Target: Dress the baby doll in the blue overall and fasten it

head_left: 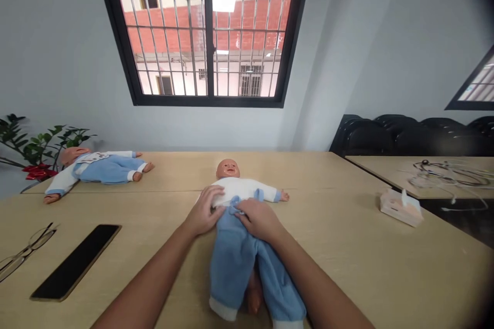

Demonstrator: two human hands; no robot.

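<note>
Both arms reach forward, left hand [204,212] and right hand [259,218] gripping the blue trousers [235,262] at the doll [239,187]'s waist.

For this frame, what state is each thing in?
near doll, on its back, dressed.
blue trousers, on the doll, a bare foot showing.
left hand, laid on the doll's torso.
right hand, gripping the trousers' waistband.
far doll, on its back, dressed.
phone, flat, screen dark.
glasses, arms unfolded.
window, appears shut.
tissue box, a tissue sticking out.
</note>
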